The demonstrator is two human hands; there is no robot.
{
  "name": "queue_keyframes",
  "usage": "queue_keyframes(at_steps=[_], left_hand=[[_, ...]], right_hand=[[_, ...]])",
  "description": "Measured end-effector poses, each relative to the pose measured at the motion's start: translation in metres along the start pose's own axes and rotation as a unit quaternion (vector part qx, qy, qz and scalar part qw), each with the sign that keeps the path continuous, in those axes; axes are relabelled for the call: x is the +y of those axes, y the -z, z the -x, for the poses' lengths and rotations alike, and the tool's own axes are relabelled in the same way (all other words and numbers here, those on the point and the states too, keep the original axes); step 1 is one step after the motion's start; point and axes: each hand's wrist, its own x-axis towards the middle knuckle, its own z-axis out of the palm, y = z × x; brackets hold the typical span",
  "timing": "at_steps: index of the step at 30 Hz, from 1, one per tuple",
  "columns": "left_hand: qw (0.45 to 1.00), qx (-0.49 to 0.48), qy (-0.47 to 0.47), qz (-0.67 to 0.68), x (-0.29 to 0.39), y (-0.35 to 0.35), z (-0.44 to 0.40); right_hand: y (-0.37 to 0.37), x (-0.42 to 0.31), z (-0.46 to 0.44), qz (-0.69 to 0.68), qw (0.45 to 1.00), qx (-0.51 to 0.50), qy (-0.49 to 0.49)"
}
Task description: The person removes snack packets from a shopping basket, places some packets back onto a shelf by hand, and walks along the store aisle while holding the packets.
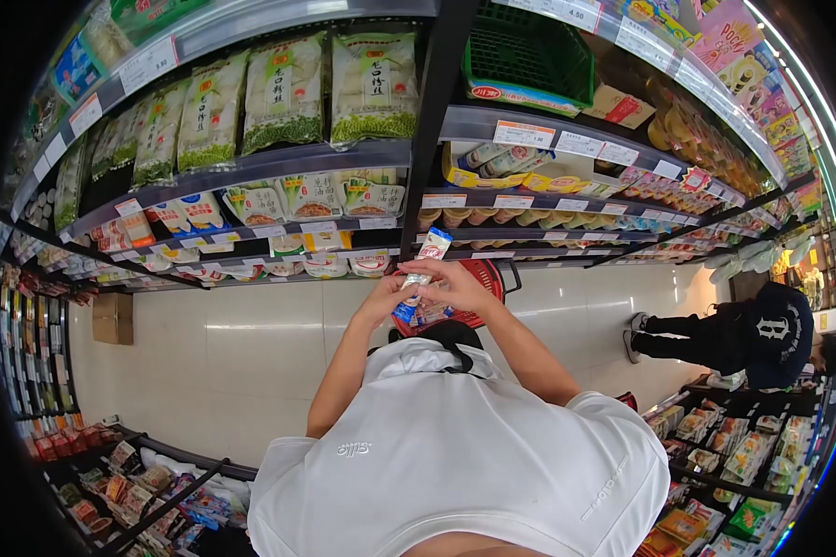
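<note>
A narrow blue-and-white packet point(434, 244) with some red print is held upright in front of my body, its top end sticking out above my fingers. My left hand point(383, 299) is closed around its lower part from the left. From the right, my right hand point(451, 284) has its fingers curled on the packet's middle. A silvery patch of the wrapper shows between the fingers. I cannot tell whether the wrapper is torn. Just below my hands is a red shopping basket point(486, 277) with several packaged goods inside, partly hidden by my hands and forearms.
Shelves ahead carry bags of glass noodles point(283, 93), a green plastic crate point(529, 58) and cups. A cardboard box point(112, 318) stands on the floor at left. Another person in dark clothes point(762, 334) stands at right. Goods racks point(158, 483) run behind me.
</note>
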Motion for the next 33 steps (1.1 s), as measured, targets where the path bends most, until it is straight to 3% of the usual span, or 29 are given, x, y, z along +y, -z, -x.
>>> queue_keyframes(at_steps=[20,25,33], left_hand=[[1.000,-0.001,0.013,-0.004,-0.005,0.004,-0.004],[0.992,0.047,-0.009,-0.116,-0.003,0.003,-0.003],[0.994,0.041,-0.082,-0.062,-0.022,0.008,-0.011]], right_hand=[[0.007,0.009,-0.003,0.016,1.000,-0.006,0.008],[0.000,0.003,-0.001,-0.061,0.997,-0.019,-0.037],[-0.008,0.005,-0.001,-0.051,0.998,-0.029,-0.017]])
